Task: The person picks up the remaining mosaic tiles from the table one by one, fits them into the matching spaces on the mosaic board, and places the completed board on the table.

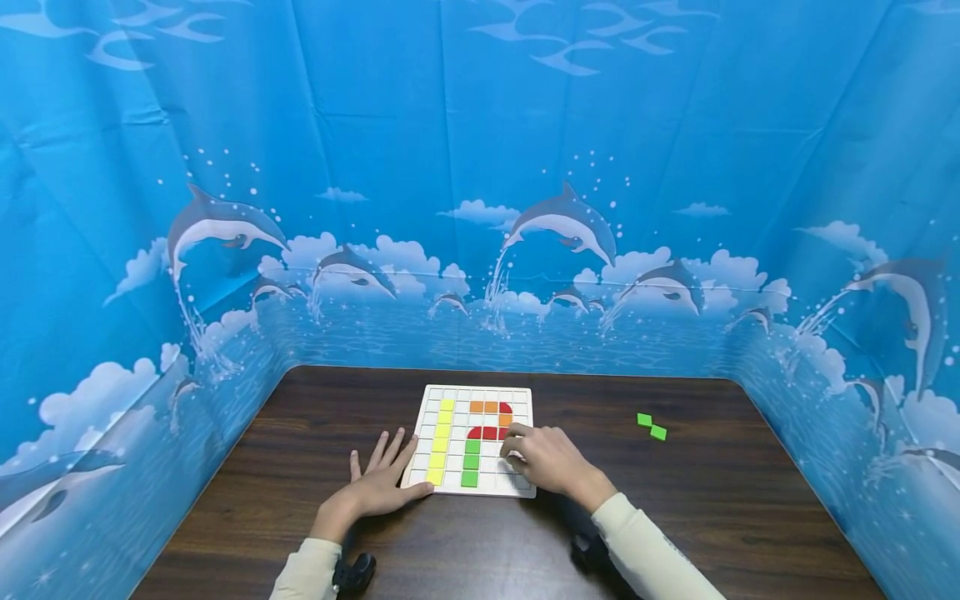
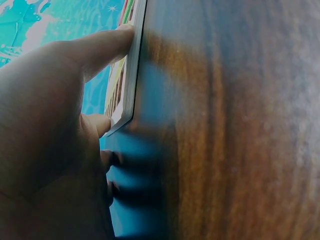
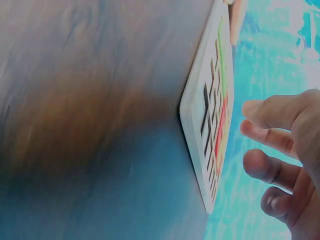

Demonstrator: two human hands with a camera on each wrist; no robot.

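Note:
A white grid board point(image 1: 489, 478) lies on the table. On it are a yellow column of tiles point(image 1: 440, 442), a shorter green column point(image 1: 471, 463), red tiles point(image 1: 489, 433) and orange tiles point(image 1: 483, 407). My left hand point(image 1: 375, 486) lies spread at the board's left side, thumb on the front edge and a fingertip at the side edge. Over the right part of the board hovers my right hand point(image 1: 553, 458), fingers loosely bent beside the red row. In the right wrist view its fingertips point(image 3: 256, 162) stand above the board, with no tile visible between them.
Two loose green tiles point(image 1: 644, 419) lie on the dark wooden table point(image 1: 720, 500) to the right of the board, corners nearly touching. A blue dolphin-print curtain point(image 1: 420, 208) encloses the back and sides of the table.

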